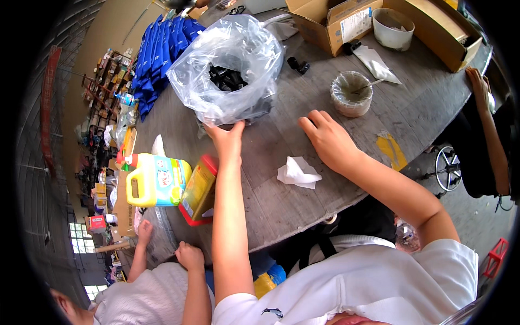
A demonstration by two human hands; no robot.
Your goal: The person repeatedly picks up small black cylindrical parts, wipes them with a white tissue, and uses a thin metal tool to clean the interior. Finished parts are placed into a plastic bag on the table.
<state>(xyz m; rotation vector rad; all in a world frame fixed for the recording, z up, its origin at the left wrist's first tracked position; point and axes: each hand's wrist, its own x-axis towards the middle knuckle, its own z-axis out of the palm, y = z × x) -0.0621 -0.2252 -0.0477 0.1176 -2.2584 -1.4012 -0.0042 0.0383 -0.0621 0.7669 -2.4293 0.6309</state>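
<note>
A clear plastic bag (pixel 187 73) stands with its mouth wide, and small black parts (pixel 227 79) lie inside. At its near edge, my left hand (pixel 226 142) grips the bag between thumb and fingers; the fingertips are partly hidden. My right hand (pixel 331 142) is over the table to the right, fingers slightly bent and apart, with nothing visible in it. Below that hand lies a crumpled white tissue (pixel 299 173). Beyond it is a plastic-lined tub (pixel 351 102) with a thin stick in it.
A yellow jug (pixel 157 181) and a yellow-red can (pixel 199 189) stand beside my left forearm. Cardboard boxes (pixel 346 28), a white bowl (pixel 392 30) and loose black parts (pixel 298 65) occupy the far side. Blue packages (pixel 157 59) lie far left. People sit at left and right.
</note>
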